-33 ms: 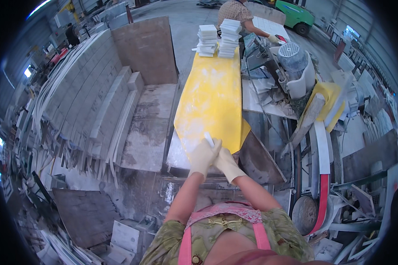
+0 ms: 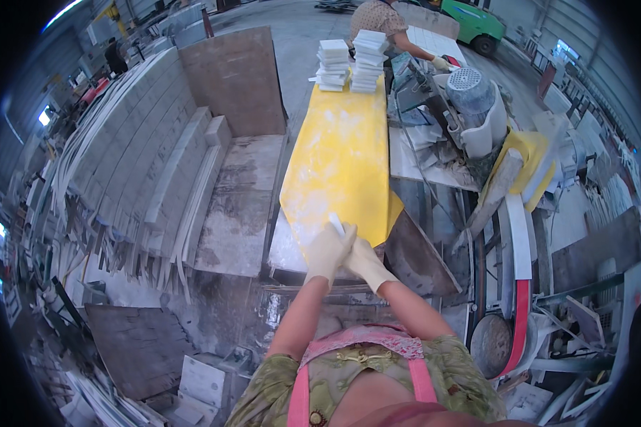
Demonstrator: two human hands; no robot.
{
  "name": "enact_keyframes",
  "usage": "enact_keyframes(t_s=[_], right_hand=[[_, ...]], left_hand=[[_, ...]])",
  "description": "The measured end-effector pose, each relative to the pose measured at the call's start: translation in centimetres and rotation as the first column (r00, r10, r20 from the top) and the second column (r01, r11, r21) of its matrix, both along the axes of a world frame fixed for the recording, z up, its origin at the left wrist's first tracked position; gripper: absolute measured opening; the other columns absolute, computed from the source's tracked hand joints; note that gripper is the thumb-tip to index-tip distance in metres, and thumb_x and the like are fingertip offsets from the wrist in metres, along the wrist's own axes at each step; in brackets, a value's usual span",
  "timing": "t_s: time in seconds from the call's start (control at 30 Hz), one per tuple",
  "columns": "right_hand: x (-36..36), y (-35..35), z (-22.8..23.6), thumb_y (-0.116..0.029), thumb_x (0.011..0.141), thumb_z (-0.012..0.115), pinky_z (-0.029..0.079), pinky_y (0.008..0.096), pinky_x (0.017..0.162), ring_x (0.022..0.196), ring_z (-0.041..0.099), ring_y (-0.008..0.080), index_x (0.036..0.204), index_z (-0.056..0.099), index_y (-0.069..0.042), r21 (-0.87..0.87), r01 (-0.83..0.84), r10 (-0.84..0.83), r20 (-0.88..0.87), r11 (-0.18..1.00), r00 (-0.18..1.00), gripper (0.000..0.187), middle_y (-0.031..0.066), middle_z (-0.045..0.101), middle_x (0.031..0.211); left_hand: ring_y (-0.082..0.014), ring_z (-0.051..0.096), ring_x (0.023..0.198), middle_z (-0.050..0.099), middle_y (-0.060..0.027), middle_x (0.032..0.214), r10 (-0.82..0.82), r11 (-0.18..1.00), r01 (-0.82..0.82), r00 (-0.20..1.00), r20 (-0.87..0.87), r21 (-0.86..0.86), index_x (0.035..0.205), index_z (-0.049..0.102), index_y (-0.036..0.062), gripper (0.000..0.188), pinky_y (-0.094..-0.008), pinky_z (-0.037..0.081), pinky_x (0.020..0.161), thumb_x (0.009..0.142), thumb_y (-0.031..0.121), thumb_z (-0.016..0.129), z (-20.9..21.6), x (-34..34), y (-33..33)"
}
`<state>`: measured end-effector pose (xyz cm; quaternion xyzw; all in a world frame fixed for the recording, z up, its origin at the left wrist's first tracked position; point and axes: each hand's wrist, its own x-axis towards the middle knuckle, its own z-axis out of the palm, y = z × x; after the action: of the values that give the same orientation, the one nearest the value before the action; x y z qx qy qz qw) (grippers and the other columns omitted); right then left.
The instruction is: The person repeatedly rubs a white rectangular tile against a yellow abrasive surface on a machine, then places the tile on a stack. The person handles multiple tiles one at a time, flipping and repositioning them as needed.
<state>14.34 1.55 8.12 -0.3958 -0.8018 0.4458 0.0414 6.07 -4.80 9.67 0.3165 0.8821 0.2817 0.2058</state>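
Observation:
Both hands wear pale cream gloves and meet at the near end of a yellow-covered table (image 2: 338, 164). My left hand (image 2: 327, 250) lies closed against my right hand (image 2: 365, 265), with its fingers overlapping it. From between them sticks a small white piece (image 2: 337, 225), tilted and looking like the edge of a stone tile; most of it is hidden by the gloves. White dust smears the yellow cover. At its far end stand two uneven stacks of white tiles, a left stack (image 2: 333, 65) and a taller right stack (image 2: 368, 62).
Grey stone blocks (image 2: 142, 142) line the left, beside a brown upright board (image 2: 235, 82). On the right stand a dusty motor (image 2: 470, 92) and a machine with a red-and-white belt (image 2: 521, 306). Beyond the stacks a co-worker (image 2: 377, 21) reaches out; a green vehicle (image 2: 475, 27) is behind.

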Motion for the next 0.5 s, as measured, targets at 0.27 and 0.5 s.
enact_keyframes(t_s=[0.27,0.5], right_hand=[[11.3,5.1,-4.1,-0.028,0.095,0.07,0.045,0.037,0.109,0.132,0.059,0.0294,0.146,0.052,-0.002,0.094,-0.046,0.073,-0.316,0.994,0.946,0.06,0.0205,0.06,0.142],[33.2,13.5,-5.8,-0.018,0.098,0.064,0.044,0.0338,0.109,0.131,0.059,0.0226,0.138,0.058,0.004,0.122,0.547,-0.465,-0.397,0.828,0.792,0.046,0.0178,0.063,0.139]], left_hand=[[-0.0452,0.067,0.107,0.068,-0.0351,0.109,0.095,0.994,-0.095,0.995,0.009,-0.049,0.118,0.061,-0.0083,0.063,-0.0496,0.05,0.095,0.092,0.049,0.051,-1.1,0.4,1.9],[-0.0448,0.069,0.105,0.07,-0.032,0.11,0.163,0.986,-0.163,0.986,0.029,-0.022,0.119,0.061,-0.0062,0.053,-0.0498,0.052,0.094,0.089,0.038,0.055,-1.9,0.5,2.5]])
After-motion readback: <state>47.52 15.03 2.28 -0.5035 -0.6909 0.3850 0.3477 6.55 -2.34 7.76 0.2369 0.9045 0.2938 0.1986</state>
